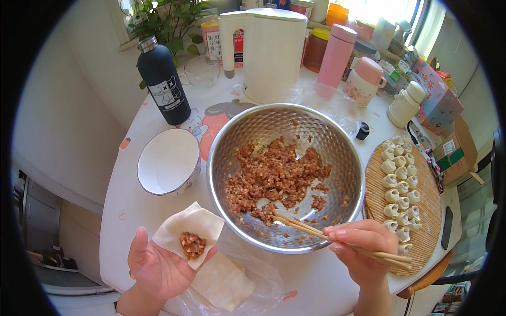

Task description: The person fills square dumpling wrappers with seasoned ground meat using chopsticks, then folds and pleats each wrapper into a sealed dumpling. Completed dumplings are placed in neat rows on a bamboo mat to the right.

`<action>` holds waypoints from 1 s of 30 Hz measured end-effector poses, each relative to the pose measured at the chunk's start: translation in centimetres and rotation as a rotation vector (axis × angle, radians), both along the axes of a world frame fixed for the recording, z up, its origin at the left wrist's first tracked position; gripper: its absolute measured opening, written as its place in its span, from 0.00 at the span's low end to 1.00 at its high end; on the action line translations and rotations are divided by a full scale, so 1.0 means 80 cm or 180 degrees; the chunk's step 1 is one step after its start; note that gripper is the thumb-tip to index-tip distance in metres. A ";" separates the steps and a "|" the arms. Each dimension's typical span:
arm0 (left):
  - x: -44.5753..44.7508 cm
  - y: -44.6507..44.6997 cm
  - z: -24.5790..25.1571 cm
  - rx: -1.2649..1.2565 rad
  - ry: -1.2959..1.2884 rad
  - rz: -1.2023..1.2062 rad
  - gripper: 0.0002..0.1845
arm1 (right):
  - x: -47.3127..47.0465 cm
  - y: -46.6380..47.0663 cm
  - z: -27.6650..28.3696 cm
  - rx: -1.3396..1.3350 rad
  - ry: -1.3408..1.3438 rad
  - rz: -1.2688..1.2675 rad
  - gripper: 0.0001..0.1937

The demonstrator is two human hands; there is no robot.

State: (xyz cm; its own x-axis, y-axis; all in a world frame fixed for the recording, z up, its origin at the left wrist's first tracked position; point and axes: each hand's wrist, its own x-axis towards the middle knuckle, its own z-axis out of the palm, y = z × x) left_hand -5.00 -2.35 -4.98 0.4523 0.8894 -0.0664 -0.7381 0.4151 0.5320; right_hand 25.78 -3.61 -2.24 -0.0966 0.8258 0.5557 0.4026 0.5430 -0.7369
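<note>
My left hand [164, 264], palm up, carries a square dough wrapper [170, 231] on its fingers, with a lump of minced meat filling [192, 245] on it. A pair of wooden chopsticks [304, 227] is held in my right hand [361, 247]; their tips touch the filling [276, 173] in a large steel bowl [213, 177]. Below my left fingers, a stack of wrappers [225, 282] lies on a clear plastic bag [265, 276]. Rows of folded dumplings [401, 185] sit on a round woven tray [429, 221] at the right.
A white bowl [169, 162] stands left of the steel bowl, with a black bottle [164, 83] behind it. A white electric kettle [272, 55], a pink flask [336, 57] and a pink-lidded jar [363, 83] line the back. A cardboard box [456, 154] is beyond the tray.
</note>
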 end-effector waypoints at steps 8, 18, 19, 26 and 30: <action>0.004 -0.001 0.001 -0.0061 -0.0072 0.0008 0.42 | 0.000 0.011 -0.018 0.0338 0.0070 0.0235 0.13; 0.014 -0.004 0.010 -0.0085 0.0254 -0.0090 0.42 | 0.008 0.010 -0.028 0.0798 0.1049 -0.0188 0.09; 0.014 -0.005 0.012 -0.0097 0.0301 -0.0107 0.43 | 0.008 0.008 -0.028 0.0830 0.1144 -0.0208 0.10; 0.021 -0.005 0.013 -0.0219 0.0023 -0.0365 0.45 | -0.010 -0.019 -0.024 0.0921 0.1769 0.0529 0.12; 0.023 -0.007 0.007 -0.0217 -0.0124 -0.0450 0.45 | -0.029 -0.020 -0.020 0.0735 0.1599 0.1183 0.12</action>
State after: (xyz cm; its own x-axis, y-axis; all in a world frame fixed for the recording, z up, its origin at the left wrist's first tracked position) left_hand -3.12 -2.92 -4.42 0.5762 0.8106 -0.1044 -0.6892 0.5505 0.4711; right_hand 23.46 -5.21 -3.87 -0.0349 0.6419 0.7660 -0.2039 0.7458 -0.6342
